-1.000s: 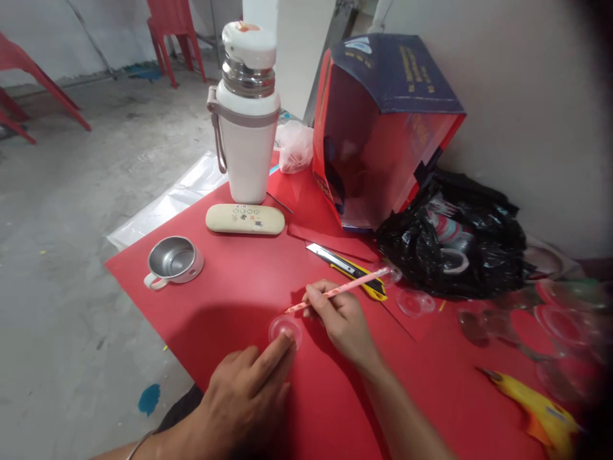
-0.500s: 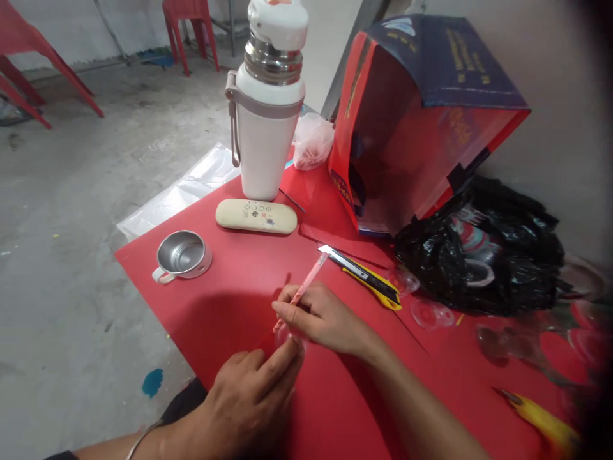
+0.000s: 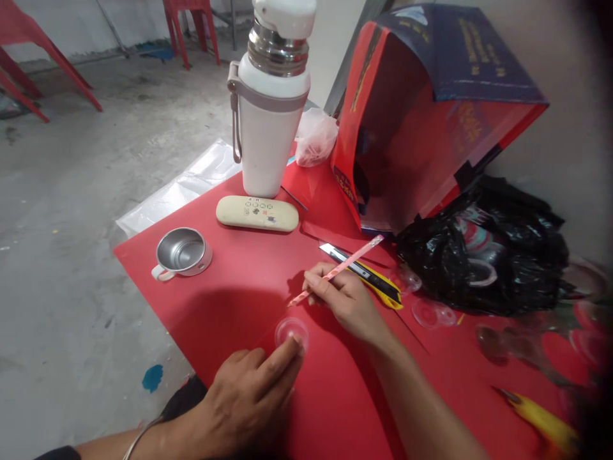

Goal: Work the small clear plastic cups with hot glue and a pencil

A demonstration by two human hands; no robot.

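My left hand [image 3: 249,396] rests low on the red sheet [image 3: 230,300], its index finger pressing on a small clear round lid [image 3: 290,332]. The other fingers are curled under. My right hand [image 3: 342,297] pinches a pink patterned pencil [image 3: 335,270], tip pointing down-left just above the lid's far edge. The pencil's top end slants up toward the yellow utility knife [image 3: 366,275] that lies just beyond my right hand.
On the sheet stand a white thermos [image 3: 271,108], a cream case [image 3: 257,213] and a steel cup [image 3: 182,252]. A red and blue paper bag [image 3: 431,121] lies open on its side, a black plastic bag [image 3: 493,255] beside it. More clear lids [image 3: 433,313] lie at right.
My right hand has drawn the pencil back from over the lid to its upper right side. The lid shows fully again. My left finger stays on the lid.
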